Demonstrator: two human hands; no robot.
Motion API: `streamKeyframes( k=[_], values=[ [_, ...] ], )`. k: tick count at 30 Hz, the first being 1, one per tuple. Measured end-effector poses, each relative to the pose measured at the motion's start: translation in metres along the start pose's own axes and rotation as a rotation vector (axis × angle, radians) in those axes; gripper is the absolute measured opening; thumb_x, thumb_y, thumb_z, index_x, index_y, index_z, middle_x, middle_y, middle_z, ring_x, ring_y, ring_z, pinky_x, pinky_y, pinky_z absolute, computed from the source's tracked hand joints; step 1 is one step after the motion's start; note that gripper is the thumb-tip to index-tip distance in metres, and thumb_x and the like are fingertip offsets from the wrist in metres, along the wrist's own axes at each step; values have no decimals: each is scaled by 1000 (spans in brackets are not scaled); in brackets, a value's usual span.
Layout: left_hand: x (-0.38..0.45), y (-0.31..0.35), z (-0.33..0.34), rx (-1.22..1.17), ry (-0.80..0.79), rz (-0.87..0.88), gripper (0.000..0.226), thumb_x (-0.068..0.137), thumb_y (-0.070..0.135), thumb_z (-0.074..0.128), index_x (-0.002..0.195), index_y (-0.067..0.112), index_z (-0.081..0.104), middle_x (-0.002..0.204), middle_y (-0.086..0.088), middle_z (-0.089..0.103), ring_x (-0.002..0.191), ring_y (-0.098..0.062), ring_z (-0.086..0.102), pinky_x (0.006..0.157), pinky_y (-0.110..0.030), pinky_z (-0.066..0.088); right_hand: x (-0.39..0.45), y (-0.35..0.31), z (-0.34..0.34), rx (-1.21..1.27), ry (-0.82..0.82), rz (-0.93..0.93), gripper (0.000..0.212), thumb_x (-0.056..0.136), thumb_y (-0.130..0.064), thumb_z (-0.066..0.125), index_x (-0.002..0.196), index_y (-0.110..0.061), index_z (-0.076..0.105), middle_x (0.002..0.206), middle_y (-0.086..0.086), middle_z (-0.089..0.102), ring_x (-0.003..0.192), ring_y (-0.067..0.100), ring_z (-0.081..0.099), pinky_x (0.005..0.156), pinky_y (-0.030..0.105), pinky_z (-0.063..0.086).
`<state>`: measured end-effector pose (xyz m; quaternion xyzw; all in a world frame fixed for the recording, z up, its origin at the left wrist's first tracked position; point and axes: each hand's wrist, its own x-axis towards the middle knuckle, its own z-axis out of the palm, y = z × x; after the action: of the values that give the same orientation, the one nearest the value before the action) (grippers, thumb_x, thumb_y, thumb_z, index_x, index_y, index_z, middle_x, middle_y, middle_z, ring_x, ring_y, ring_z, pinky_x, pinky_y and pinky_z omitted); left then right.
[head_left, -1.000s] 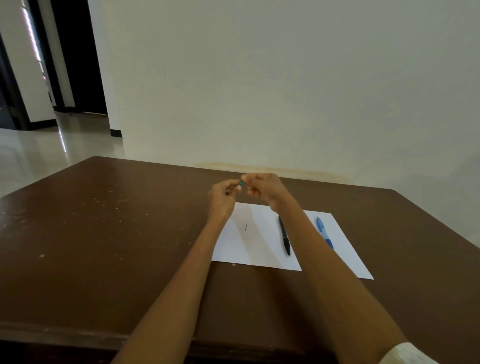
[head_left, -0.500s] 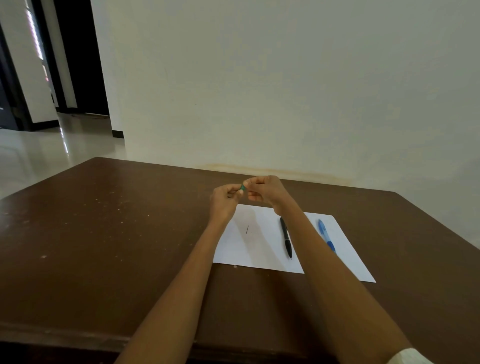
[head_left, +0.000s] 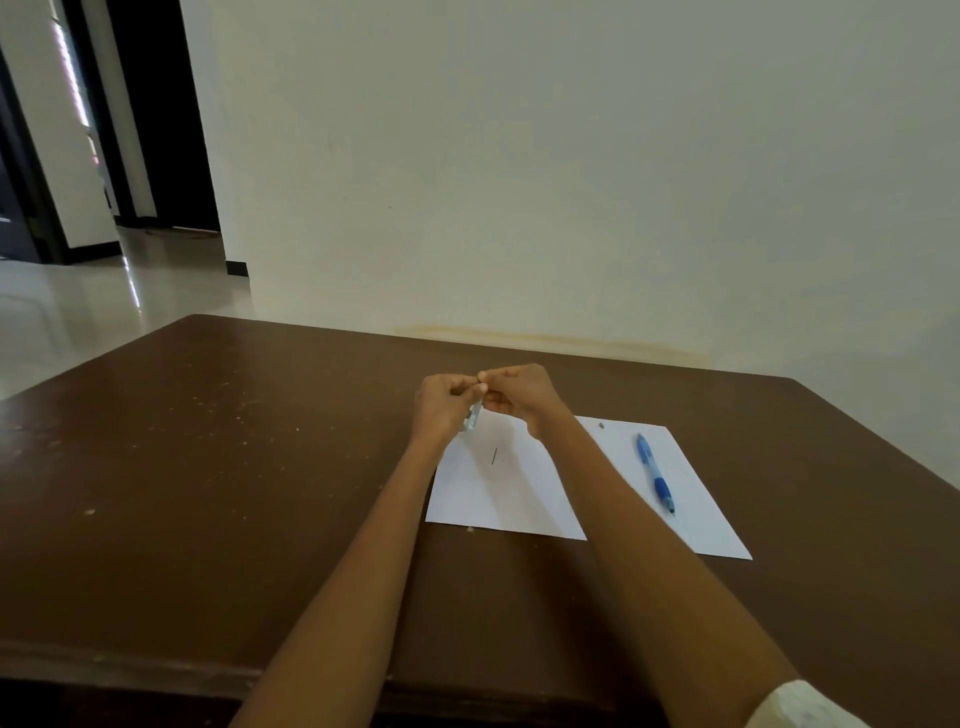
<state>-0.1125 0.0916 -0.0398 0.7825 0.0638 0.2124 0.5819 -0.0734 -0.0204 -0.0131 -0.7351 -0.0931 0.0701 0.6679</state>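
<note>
My left hand (head_left: 444, 405) and my right hand (head_left: 517, 392) meet fingertip to fingertip above the far left corner of a white sheet of paper (head_left: 498, 499). A small clear tube (head_left: 472, 417) with a greenish tint pokes down from my left hand's curled fingers. My right hand's thumb and forefinger pinch at its upper end, which is hidden between the fingertips. A blue pen (head_left: 654, 474) lies on the right part of the sheet. A short black stroke (head_left: 494, 455) is drawn on the paper near my hands.
The paper lies on a dark brown table (head_left: 208, 467) that stands against a pale wall. A tiny dark speck (head_left: 601, 425) sits near the sheet's far edge. Tiled floor and a dark doorway (head_left: 156, 130) open at the far left.
The clear tube now shows below my left hand, where only a green tip showed between the fingertips before. The black pen seen earlier on the paper is out of sight behind my right forearm.
</note>
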Motion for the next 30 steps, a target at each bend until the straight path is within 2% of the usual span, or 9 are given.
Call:
streamKeyframes(
  k=[2, 8, 12, 18, 20, 22, 25, 28, 30],
  values=[
    [2, -2, -2, 196, -16, 15, 18, 87, 24, 63, 98, 13, 72, 94, -3, 72, 83, -16, 64, 78, -34, 53, 4, 7, 5, -34, 49, 37, 26, 86, -6, 67, 105, 12, 67, 95, 23, 68, 69, 17, 63, 74, 28, 58],
    [-4, -7, -6, 574, -75, 17, 18, 89, 28, 60, 83, 17, 72, 73, -4, 66, 70, -20, 61, 61, -30, 44, 9, 18, 17, -305, 107, 48, 16, 86, -8, 67, 94, 5, 72, 96, 21, 72, 62, 16, 63, 77, 30, 59],
    [-4, -8, -4, 612, -86, -31, 20, 89, 27, 59, 81, 11, 69, 82, -12, 68, 81, -28, 65, 60, -30, 41, 8, 20, 22, -436, 116, 11, 16, 86, -10, 67, 94, 2, 75, 94, 20, 73, 64, 18, 62, 86, 35, 57],
    [-1, -13, -3, 609, -81, -38, 22, 89, 26, 59, 85, 8, 70, 87, -14, 69, 85, -30, 65, 57, -28, 39, 4, 20, 24, -539, 119, -59, 15, 85, -7, 68, 94, 1, 75, 97, 18, 73, 77, 18, 61, 87, 39, 56],
    [0, -16, -5, 560, -72, -8, 23, 88, 28, 61, 94, 8, 69, 99, -13, 69, 93, -28, 64, 65, -30, 45, 0, 19, 21, -542, 131, -79, 15, 87, -7, 65, 95, 1, 74, 98, 17, 73, 75, 20, 63, 87, 40, 56],
    [2, -18, -9, 547, -90, 75, 34, 86, 34, 63, 112, 11, 65, 115, -10, 64, 107, -24, 57, 86, -35, 47, -5, 16, 12, -556, 155, -101, 17, 88, -8, 63, 99, -1, 74, 103, 14, 73, 75, 22, 66, 87, 39, 56],
    [0, -14, -15, 623, -210, 218, 36, 82, 44, 65, 113, 26, 64, 131, -2, 49, 124, -21, 39, 101, -40, 31, -17, 13, -9, -588, 161, -86, 18, 89, -6, 60, 101, -1, 73, 107, 11, 72, 75, 26, 70, 82, 33, 58],
    [-7, -12, -16, 691, -404, 259, 31, 76, 50, 67, 105, 38, 65, 144, 1, 36, 135, -21, 26, 109, -48, 14, -34, 13, -26, -657, 100, -66, 19, 90, -2, 58, 104, 1, 72, 104, 16, 71, 64, 18, 63, 71, 25, 56],
    [-13, -12, -16, 740, -484, 254, 29, 75, 52, 68, 101, 41, 65, 149, 0, 30, 139, -22, 20, 112, -53, 5, -46, 14, -30, -736, 72, -76, 20, 90, -3, 59, 106, 0, 71, 104, 15, 71, 68, 17, 62, 74, 26, 56]
  ],
)
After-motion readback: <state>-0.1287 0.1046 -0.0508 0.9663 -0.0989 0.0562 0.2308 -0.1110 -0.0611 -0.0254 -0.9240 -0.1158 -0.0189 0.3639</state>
